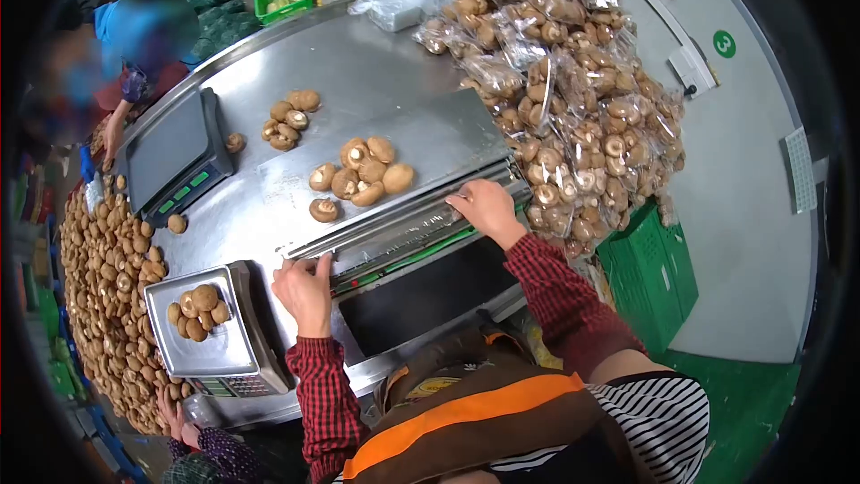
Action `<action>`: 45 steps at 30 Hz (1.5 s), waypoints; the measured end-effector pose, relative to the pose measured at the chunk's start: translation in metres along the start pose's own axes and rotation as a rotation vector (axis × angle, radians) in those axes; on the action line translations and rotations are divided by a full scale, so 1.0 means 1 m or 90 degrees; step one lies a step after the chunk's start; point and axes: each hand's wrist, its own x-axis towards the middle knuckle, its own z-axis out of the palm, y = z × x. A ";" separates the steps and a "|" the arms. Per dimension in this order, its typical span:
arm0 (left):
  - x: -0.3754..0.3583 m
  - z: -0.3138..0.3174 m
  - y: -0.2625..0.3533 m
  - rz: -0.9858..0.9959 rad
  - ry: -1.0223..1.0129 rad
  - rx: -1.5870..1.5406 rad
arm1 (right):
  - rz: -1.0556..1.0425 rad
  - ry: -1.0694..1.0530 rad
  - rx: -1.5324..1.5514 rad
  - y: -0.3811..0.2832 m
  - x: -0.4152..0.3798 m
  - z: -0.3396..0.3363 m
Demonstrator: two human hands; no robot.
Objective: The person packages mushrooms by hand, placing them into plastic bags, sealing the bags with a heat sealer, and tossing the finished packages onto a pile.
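Observation:
My left hand (305, 291) is closed in a pinch at the left end of the long metal wrapping station (421, 255). At its right end, my right hand (491, 211) pinches too, thumb against fingers. Between the hands runs a thin, shiny strip that looks like clear plastic film (403, 242); its edges are hard to make out. Just beyond, a loose group of brown shiitake mushrooms (370, 170) lies on the steel table (242, 206). One single mushroom (323, 211) sits nearest my left hand.
A scale (202, 354) bearing mushrooms stands left; another scale (170, 152) is farther back. Loose mushrooms (107, 278) pile along the left edge. Bagged mushrooms (573, 108) heap at right, above a green crate (649, 278). Co-workers' hands (179, 421) show at the left.

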 end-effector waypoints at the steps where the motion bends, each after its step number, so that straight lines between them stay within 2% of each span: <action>1: 0.001 0.005 -0.006 -0.068 -0.031 -0.116 | 0.029 0.016 0.026 -0.002 -0.001 -0.003; 2: 0.000 0.006 -0.013 -0.135 -0.062 -0.234 | -0.054 0.065 0.058 0.015 -0.003 0.003; 3: 0.000 -0.011 -0.017 -0.168 -0.129 -0.384 | 0.157 -0.137 0.454 0.014 -0.009 -0.013; 4: -0.003 -0.030 -0.017 -0.433 -0.310 -0.766 | 0.379 -0.356 0.836 0.009 -0.012 -0.034; 5: -0.003 -0.050 -0.017 -0.509 -0.448 -0.985 | 0.377 -0.364 0.834 0.010 -0.010 -0.045; 6: -0.001 -0.068 -0.018 -0.576 -0.591 -1.201 | 0.336 -0.495 0.972 0.008 -0.005 -0.055; 7: 0.008 -0.079 -0.021 -0.454 -0.463 -1.230 | 0.284 -0.630 1.103 0.004 0.007 -0.067; 8: 0.016 -0.090 -0.022 -0.338 -0.337 -1.243 | 0.226 -0.443 1.053 -0.030 0.019 -0.096; 9: 0.036 -0.100 -0.012 -0.272 -0.171 -1.260 | 0.034 -0.486 1.122 -0.035 0.047 -0.103; 10: 0.061 -0.100 -0.013 -0.249 -0.090 -1.328 | 0.051 -0.307 1.119 -0.051 0.074 -0.104; 11: 0.084 -0.088 0.002 -0.240 0.119 -1.217 | 0.066 -0.127 1.106 -0.080 0.098 -0.101; 12: 0.112 -0.066 -0.007 -0.030 0.069 -0.978 | -0.029 -0.145 1.006 -0.090 0.125 -0.088; 13: 0.136 -0.039 -0.010 0.012 0.070 -0.815 | -0.126 -0.159 0.903 -0.091 0.151 -0.069; 15: 0.158 0.027 -0.026 -0.019 0.001 -0.550 | -0.049 -0.190 0.727 -0.064 0.193 0.002; 16: 0.157 0.020 -0.013 -0.129 -0.178 -0.397 | -0.051 -0.189 0.733 -0.059 0.195 0.014; 17: 0.148 0.043 -0.021 0.067 -0.090 -0.394 | -0.014 -0.231 0.689 -0.053 0.187 0.025; 18: 0.145 0.042 -0.028 0.246 -0.124 -0.260 | 0.025 -0.275 0.643 -0.053 0.181 0.028; 20: 0.129 0.041 -0.037 0.316 -0.177 -0.170 | 0.032 -0.315 0.628 -0.049 0.173 0.029; 22: 0.125 0.017 -0.024 0.314 -0.220 -0.210 | 0.028 -0.351 0.616 -0.055 0.166 0.019; 24: 0.126 0.010 -0.019 0.287 -0.228 -0.252 | 0.080 -0.490 0.551 -0.064 0.179 0.006; 25: 0.125 0.017 -0.023 0.241 -0.256 -0.295 | 0.049 -0.546 0.406 -0.068 0.186 0.000; 26: 0.123 0.023 -0.029 0.193 -0.283 -0.338 | 0.034 -0.545 0.410 -0.071 0.187 -0.005; 27: 0.121 0.029 -0.031 0.189 -0.289 -0.366 | -0.030 -0.569 0.243 -0.077 0.187 -0.015; 28: 0.121 0.018 -0.023 0.127 -0.338 -0.403 | -0.096 -0.582 0.071 -0.082 0.188 -0.022; 30: 0.126 -0.002 -0.013 0.048 -0.421 -0.440 | -0.179 -0.568 0.000 -0.069 0.189 -0.019; 31: 0.123 0.022 -0.031 0.118 -0.335 -0.461 | -0.194 -0.579 0.024 -0.066 0.186 -0.025; 32: 0.129 0.004 -0.029 0.050 -0.451 -0.419 | -0.207 -0.593 0.048 -0.060 0.182 -0.031; 34: 0.134 0.018 -0.051 0.055 -0.518 -0.561 | -0.309 -0.534 0.164 -0.037 0.172 -0.026; 36: 0.129 0.020 -0.054 0.093 -0.444 -0.494 | -0.255 -0.481 0.267 -0.019 0.159 -0.017; 38: 0.118 0.031 -0.051 0.078 -0.342 -0.510 | -0.196 -0.330 0.349 -0.005 0.142 0.003; 39: 0.113 0.026 -0.044 0.151 -0.239 -0.374 | -0.238 -0.261 0.333 -0.003 0.136 0.012; 40: 0.110 0.022 -0.037 0.221 -0.140 -0.236 | -0.245 -0.270 0.332 -0.011 0.130 0.016; 41: 0.108 0.031 -0.034 0.272 -0.038 -0.266 | -0.075 -0.305 0.512 -0.019 0.122 0.022; 42: 0.105 0.031 -0.033 0.269 -0.041 -0.269 | 0.109 -0.328 0.684 -0.024 0.114 0.024; 43: 0.104 0.031 -0.028 0.065 -0.158 -0.464 | 0.079 -0.292 0.591 -0.027 0.111 0.031; 44: 0.100 0.035 -0.017 -0.150 -0.286 -0.650 | 0.099 -0.283 0.583 -0.020 0.103 0.027; 45: 0.096 0.020 -0.008 -0.157 -0.279 -0.655 | 0.117 -0.258 0.593 -0.032 0.091 0.009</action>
